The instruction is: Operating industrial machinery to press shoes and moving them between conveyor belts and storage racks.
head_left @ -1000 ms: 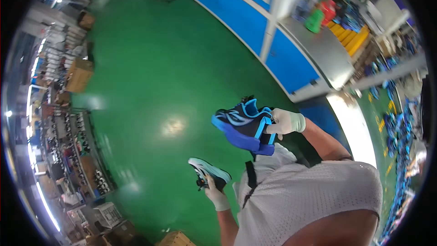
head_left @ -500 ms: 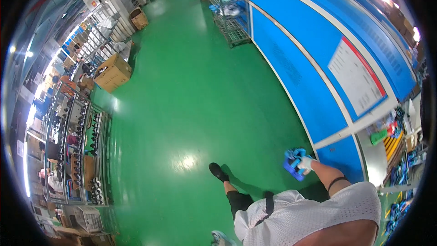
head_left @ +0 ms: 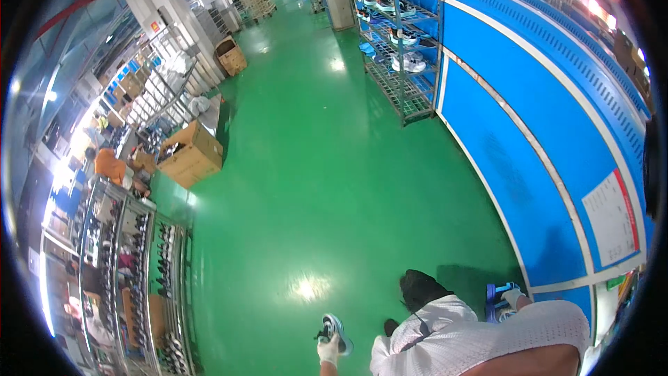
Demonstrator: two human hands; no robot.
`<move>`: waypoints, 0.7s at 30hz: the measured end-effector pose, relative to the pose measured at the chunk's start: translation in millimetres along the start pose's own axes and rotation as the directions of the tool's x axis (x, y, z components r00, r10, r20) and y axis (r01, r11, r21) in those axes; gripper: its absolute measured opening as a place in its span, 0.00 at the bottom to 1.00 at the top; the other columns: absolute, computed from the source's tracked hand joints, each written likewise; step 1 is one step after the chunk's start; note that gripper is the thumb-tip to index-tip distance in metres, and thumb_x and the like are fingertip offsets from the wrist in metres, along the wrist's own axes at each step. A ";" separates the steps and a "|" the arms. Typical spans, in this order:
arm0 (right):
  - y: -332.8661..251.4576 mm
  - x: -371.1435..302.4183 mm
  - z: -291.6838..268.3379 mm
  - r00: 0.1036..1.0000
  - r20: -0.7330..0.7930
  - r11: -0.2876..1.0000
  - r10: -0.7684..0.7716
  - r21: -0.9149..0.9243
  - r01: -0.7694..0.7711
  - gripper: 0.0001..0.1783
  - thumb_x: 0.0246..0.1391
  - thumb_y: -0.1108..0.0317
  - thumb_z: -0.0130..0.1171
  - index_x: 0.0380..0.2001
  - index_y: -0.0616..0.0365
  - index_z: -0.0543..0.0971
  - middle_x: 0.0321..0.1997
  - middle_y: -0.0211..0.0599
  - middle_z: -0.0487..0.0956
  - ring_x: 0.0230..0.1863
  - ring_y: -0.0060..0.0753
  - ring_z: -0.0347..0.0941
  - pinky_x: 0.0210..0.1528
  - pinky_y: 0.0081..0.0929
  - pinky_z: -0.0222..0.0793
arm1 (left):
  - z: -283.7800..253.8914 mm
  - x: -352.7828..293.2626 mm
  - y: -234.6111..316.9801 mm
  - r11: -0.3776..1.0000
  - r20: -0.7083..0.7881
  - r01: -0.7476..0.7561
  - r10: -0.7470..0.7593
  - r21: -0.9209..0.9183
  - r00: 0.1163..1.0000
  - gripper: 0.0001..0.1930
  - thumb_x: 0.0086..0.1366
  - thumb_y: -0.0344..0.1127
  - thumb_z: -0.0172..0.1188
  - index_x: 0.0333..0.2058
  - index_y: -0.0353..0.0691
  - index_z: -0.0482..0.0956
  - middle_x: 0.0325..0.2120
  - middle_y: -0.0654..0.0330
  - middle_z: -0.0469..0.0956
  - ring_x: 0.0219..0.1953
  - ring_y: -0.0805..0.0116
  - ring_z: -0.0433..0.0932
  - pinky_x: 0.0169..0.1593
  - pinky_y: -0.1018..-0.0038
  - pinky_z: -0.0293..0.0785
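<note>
My left hand (head_left: 328, 353), in a white glove, is closed on a sneaker (head_left: 338, 335) with a dark upper and a pale sole, low in front of me. At my right side, my right hand (head_left: 513, 297) also wears a white glove. Its fingers are wrapped round a blue frame-like piece (head_left: 491, 294) with gaps in it, partly hidden by my white shirt. The exact kind of this blue piece is not clear. Both things hang above the green floor (head_left: 299, 195).
A long blue machine housing (head_left: 487, 146) runs along my right. Beyond it stands a metal rack (head_left: 402, 49) with sneakers on its shelves. Shoe racks (head_left: 142, 278) line the left, past which a cardboard box (head_left: 191, 155) sits on the floor. Farther off is another box (head_left: 230, 57).
The rack and boxes appear nearer, and the view has shifted. My left hand with the sneaker has come into sight; earlier only a shoe's tip showed. My right hand is now closer to my body.
</note>
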State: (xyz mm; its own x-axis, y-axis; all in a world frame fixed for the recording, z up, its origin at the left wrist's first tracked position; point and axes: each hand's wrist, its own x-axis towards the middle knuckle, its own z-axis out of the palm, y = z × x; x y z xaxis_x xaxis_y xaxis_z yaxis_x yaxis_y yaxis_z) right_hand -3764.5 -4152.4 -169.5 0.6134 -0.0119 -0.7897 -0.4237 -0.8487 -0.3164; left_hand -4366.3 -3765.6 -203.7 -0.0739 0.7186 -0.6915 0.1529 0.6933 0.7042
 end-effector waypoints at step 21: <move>-975.1 151.0 261.7 0.893 0.280 0.936 -0.352 0.078 0.344 0.20 0.51 0.71 0.59 0.49 0.61 0.77 0.45 0.43 0.80 0.43 0.45 0.81 0.34 0.45 0.85 | 266.9 474.3 421.6 0.961 0.105 -0.041 0.012 0.274 0.994 0.26 0.53 0.40 0.74 0.50 0.37 0.80 0.39 0.61 0.82 0.39 0.70 0.81 0.45 0.72 0.76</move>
State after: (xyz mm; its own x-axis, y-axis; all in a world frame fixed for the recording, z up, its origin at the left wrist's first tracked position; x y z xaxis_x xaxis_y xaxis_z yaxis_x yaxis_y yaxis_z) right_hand -3433.2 -3188.3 -117.7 0.5106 0.4358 -0.7412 -0.2375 -0.7570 -0.6088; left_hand -4073.8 -3146.7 -277.7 0.0321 0.7174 -0.6959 0.4204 0.6220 0.6606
